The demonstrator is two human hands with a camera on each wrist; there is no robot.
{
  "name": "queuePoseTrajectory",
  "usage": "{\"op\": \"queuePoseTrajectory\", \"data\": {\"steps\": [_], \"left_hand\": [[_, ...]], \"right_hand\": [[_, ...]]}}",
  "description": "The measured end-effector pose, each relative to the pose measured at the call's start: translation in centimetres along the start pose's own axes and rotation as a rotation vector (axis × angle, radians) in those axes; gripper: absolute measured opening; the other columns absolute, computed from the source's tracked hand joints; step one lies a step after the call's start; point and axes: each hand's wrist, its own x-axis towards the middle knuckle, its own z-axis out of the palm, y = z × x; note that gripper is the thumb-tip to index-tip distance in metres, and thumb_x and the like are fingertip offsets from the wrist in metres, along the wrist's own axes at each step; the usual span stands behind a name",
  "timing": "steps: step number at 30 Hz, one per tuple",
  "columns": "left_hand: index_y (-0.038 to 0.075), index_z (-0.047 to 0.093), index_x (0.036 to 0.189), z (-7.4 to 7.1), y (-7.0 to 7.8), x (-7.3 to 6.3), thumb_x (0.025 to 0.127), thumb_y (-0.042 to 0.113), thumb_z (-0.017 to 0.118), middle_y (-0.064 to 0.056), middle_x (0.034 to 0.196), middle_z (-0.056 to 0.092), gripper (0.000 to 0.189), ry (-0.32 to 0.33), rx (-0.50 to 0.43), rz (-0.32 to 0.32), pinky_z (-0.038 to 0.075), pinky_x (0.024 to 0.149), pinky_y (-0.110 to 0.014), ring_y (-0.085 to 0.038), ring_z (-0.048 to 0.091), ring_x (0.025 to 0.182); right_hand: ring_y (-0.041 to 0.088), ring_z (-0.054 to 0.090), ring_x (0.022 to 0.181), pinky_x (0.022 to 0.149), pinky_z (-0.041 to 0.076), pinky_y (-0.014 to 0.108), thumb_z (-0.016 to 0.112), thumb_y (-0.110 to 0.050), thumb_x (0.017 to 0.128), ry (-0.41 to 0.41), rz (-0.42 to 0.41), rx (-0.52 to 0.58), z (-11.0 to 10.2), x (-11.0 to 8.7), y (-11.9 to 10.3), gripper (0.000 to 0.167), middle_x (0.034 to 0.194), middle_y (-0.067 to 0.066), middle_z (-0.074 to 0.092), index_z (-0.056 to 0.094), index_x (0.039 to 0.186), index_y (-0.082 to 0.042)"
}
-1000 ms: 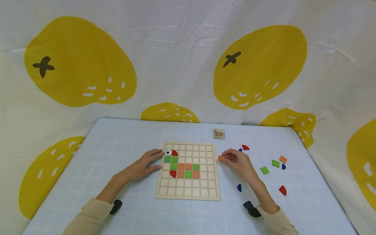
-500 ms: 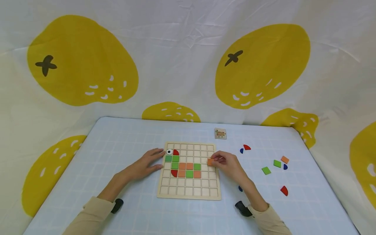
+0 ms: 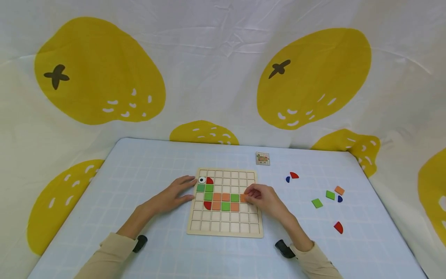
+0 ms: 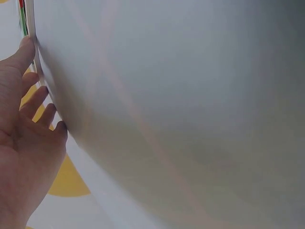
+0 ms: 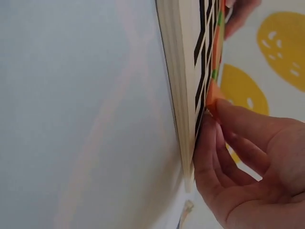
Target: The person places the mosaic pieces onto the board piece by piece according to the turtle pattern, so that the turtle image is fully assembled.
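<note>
A wooden grid board (image 3: 224, 228) lies on the table, holding green, orange and red tiles and a round eye piece (image 3: 202, 180) in its cells. My right hand (image 3: 266, 199) pinches an orange square tile (image 3: 243, 198) between thumb and fingers, just right of a green tile (image 3: 235, 198) in the upper row. In the right wrist view the orange tile (image 5: 213, 98) is tilted, one edge down at the board's surface. Against the board's left edge rests my left hand (image 3: 174, 197), fingers extended; the left wrist view shows its thumb (image 4: 26, 52) touching the edge.
Right of the board lie loose pieces: a red quarter-round (image 3: 338, 227), green squares (image 3: 317, 203), an orange square (image 3: 339, 190) and blue half-rounds (image 3: 340, 198). A small patterned card (image 3: 263, 158) lies behind the board. A printed curtain (image 3: 216, 77) hangs beyond the table.
My right hand has carried the orange tile leftward from beside the board to a cell next to the green tile. The left hand stays at the board's edge. The view has shifted slightly.
</note>
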Motion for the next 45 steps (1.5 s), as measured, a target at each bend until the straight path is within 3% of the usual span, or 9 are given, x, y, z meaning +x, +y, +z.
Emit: {"op": "queuePoseTrajectory", "data": {"steps": [9, 17, 23, 33, 45], "left_hand": [[0.001, 0.044, 0.154, -0.1, 0.0, 0.1, 0.102, 0.022, 0.067, -0.021, 0.161, 0.035, 0.061, 0.001, 0.001, 0.021, 0.026, 0.12, -0.06, -0.043, 0.027, 0.15], [0.003, 0.045, 0.155, 0.1, -0.2, 0.1, 0.102, 0.024, 0.067, -0.02, 0.161, 0.036, 0.061, 0.003, -0.007, 0.002, 0.027, 0.12, -0.06, -0.043, 0.027, 0.15], [0.002, 0.045, 0.155, 0.1, 0.0, 0.0, 0.102, 0.025, 0.067, -0.02, 0.161, 0.036, 0.062, 0.004, -0.002, -0.005, 0.027, 0.12, -0.061, -0.043, 0.028, 0.15], [0.004, 0.045, 0.155, 0.0, 0.0, -0.1, 0.101, 0.025, 0.068, -0.019, 0.161, 0.036, 0.062, 0.004, 0.007, -0.01, 0.028, 0.119, -0.061, -0.043, 0.028, 0.149], [0.004, 0.045, 0.155, 0.3, -0.2, 0.0, 0.101, 0.028, 0.067, -0.019, 0.16, 0.037, 0.062, 0.009, 0.02, -0.006, 0.029, 0.119, -0.061, -0.043, 0.029, 0.149]], "right_hand": [[0.016, 0.065, 0.087, 0.078, 0.057, 0.027, 0.075, -0.004, 0.094, 0.025, -0.019, -0.056, 0.2, -0.2, -0.4, 0.011, 0.103, 0.007, 0.071, 0.075, 0.104, -0.002], [0.015, 0.065, 0.089, 0.081, 0.057, 0.027, 0.074, -0.008, 0.095, 0.033, 0.004, -0.049, -0.2, -0.6, -0.1, 0.014, 0.101, 0.001, 0.071, 0.073, 0.109, -0.005], [0.016, 0.065, 0.091, 0.085, 0.058, 0.03, 0.074, -0.007, 0.095, 0.083, -0.007, -0.078, -1.4, -1.2, 0.8, 0.013, 0.1, 0.0, 0.07, 0.073, 0.109, -0.005], [0.016, 0.063, 0.093, 0.09, 0.058, 0.037, 0.073, -0.01, 0.096, 0.154, 0.086, -0.162, -3.4, -2.3, 2.6, 0.013, 0.101, 0.0, 0.069, 0.072, 0.109, -0.008], [0.029, 0.064, 0.107, 0.098, 0.055, 0.052, 0.07, -0.012, 0.099, 0.25, 0.133, -0.231, -6.5, -4.4, 4.7, 0.017, 0.112, 0.009, 0.071, 0.072, 0.115, -0.006]]}}
